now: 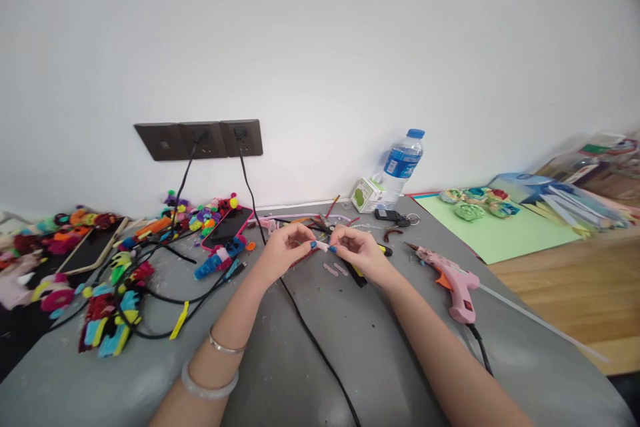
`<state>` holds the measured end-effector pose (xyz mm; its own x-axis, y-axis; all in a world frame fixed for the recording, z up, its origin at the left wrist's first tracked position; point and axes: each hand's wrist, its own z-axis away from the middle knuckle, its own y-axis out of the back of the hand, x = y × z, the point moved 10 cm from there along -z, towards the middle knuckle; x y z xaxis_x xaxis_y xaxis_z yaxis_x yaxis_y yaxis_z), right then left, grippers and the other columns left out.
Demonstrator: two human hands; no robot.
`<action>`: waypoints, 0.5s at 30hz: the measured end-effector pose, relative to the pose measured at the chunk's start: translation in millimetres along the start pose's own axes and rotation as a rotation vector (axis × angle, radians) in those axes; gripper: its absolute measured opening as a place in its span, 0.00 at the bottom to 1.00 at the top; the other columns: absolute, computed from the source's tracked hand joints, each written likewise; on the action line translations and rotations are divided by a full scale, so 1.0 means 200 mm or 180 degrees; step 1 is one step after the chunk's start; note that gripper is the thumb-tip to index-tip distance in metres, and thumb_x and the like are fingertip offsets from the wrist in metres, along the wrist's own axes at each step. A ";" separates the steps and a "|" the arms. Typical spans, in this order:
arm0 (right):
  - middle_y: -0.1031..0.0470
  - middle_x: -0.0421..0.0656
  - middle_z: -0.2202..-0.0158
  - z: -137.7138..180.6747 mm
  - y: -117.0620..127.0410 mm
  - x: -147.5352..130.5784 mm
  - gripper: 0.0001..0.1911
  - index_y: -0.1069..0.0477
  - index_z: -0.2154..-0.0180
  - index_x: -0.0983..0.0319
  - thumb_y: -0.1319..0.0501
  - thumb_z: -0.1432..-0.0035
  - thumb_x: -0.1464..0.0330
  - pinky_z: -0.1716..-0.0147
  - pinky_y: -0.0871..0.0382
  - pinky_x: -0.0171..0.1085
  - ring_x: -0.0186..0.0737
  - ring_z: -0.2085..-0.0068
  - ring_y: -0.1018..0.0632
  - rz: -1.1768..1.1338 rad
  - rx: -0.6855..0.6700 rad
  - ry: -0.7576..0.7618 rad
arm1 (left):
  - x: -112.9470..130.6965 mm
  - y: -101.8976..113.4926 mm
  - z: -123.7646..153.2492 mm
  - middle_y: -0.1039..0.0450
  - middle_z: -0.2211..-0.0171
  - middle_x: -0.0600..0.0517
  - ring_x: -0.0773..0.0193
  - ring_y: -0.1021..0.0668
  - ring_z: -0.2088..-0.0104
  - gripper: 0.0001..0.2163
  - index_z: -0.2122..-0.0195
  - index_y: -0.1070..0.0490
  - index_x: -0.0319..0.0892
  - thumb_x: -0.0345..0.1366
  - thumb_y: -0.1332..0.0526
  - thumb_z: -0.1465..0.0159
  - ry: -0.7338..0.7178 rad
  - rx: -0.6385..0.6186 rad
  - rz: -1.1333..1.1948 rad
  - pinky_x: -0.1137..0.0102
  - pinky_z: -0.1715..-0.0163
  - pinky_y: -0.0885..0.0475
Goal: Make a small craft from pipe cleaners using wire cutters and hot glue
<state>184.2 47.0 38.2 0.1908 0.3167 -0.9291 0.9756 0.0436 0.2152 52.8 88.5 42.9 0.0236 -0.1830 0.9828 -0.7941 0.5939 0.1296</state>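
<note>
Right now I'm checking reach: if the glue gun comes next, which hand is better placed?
Probably the right hand: the pink glue gun lies to its right; the left hand is farther away. Both hands hold a pale pink piece, so the right would need freeing first.

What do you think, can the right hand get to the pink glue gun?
Probably yes: the pink glue gun lies right of the right hand, with nothing tall between them. That hand pinches a pale pink piece, though, so it might need to let go first.
</note>
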 end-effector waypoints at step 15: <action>0.32 0.41 0.69 0.03 -0.07 -0.06 0.15 0.29 0.70 0.61 0.35 0.42 0.56 0.74 0.40 0.34 0.34 0.72 0.33 -0.0367 -0.0523 -0.0142 | -0.03 -0.05 0.02 0.31 0.72 0.53 0.69 0.30 0.71 0.11 0.68 0.30 0.38 0.38 0.31 0.47 0.0307 -0.0235 0.0554 0.74 0.70 0.38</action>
<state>168.9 37.1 43.8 0.0872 0.2585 -0.9621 0.9611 0.2323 0.1495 59.2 80.8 36.1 -0.0491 0.0009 0.9988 -0.7446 0.6665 -0.0373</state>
